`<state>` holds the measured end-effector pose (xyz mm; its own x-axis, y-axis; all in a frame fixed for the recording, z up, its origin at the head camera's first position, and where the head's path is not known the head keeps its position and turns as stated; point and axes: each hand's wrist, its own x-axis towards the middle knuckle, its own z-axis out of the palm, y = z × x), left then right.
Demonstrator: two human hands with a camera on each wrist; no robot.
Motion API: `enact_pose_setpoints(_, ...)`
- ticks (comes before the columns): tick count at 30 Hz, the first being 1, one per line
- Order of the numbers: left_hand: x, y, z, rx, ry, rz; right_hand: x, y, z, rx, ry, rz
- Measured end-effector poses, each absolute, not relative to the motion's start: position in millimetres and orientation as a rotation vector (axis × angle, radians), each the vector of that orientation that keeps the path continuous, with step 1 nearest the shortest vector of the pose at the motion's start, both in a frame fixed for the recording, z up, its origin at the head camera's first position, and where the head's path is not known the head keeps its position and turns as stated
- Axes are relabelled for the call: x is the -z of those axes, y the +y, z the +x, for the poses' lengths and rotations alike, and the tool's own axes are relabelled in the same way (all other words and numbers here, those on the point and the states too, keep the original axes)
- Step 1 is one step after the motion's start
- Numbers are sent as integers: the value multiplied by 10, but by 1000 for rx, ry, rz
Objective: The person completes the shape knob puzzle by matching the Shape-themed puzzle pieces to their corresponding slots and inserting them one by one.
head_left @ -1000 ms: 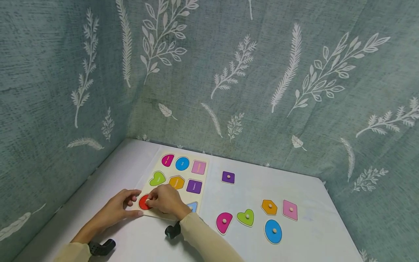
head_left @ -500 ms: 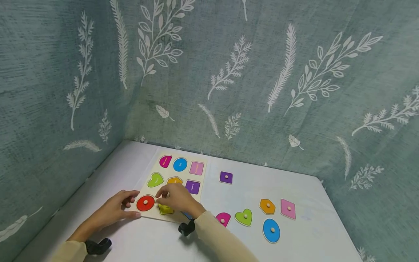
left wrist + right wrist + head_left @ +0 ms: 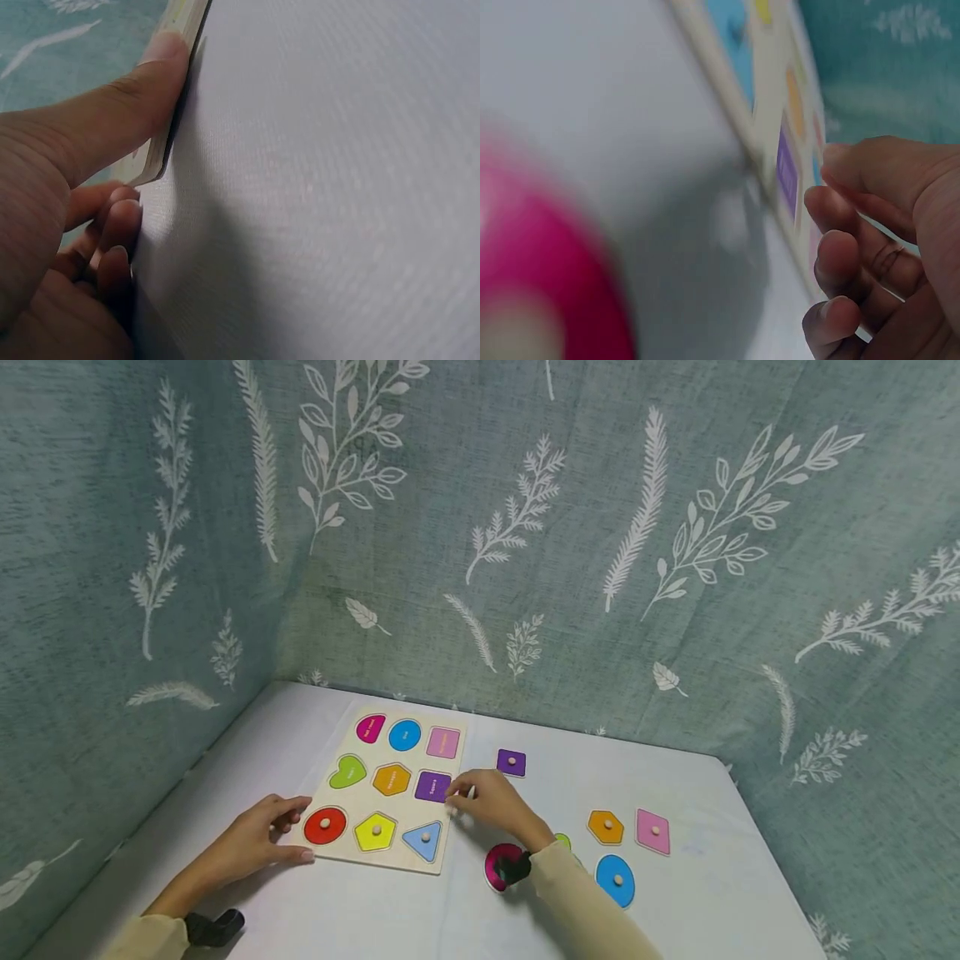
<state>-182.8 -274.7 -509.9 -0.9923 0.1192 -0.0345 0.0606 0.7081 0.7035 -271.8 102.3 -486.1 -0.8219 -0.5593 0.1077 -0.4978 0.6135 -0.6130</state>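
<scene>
A wooden puzzle board [image 3: 397, 814] lies at the left of the table. Its bottom row holds a red oval piece [image 3: 326, 825], a yellow pentagon piece [image 3: 376, 832] and a blue triangle piece [image 3: 425, 841], each with a knob. My left hand [image 3: 258, 835] holds the near left corner, thumb along the front edge [image 3: 169, 97] and fingers at the side. My right hand [image 3: 491, 802] hovers at the board's right edge beside the printed purple square [image 3: 432, 787], fingers loosely bent, nothing between them. Beneath my right wrist lies a magenta half-round piece [image 3: 492, 864], partly covered.
Further knobbed pieces lie to the right: a purple square [image 3: 512, 762], an orange hexagon [image 3: 605, 827], a pink rectangle [image 3: 652, 832] and a blue oval [image 3: 615, 881]. A green heart [image 3: 562, 840] is mostly hidden behind my right sleeve. Patterned cloth [image 3: 480, 568] walls the back.
My right hand has let go of the red oval's knob and moved right, across the bottom row to the board's right edge. My left hand has stayed at the corner.
</scene>
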Motion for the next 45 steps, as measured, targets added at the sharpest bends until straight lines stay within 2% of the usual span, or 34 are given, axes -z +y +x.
enact_pose_setpoints(8,5084,-2729,-1825,-1114,2861,92,4904,1634,-2813,1032,2836,-818)
enact_pose_setpoints(17,5104,-2728,-1825,-1133,2860,124,4903,1956,-2854,1103,2889,-674)
enact_pose_setpoints(31,5095,-2729,-1826,-1157,2816,103,4994,2162,-2967,1177,2923,-568)
enact_pose_setpoints(45,5079,-2735,-1848,-1166,2792,75,5058,2102,-3090,1252,2902,-499)
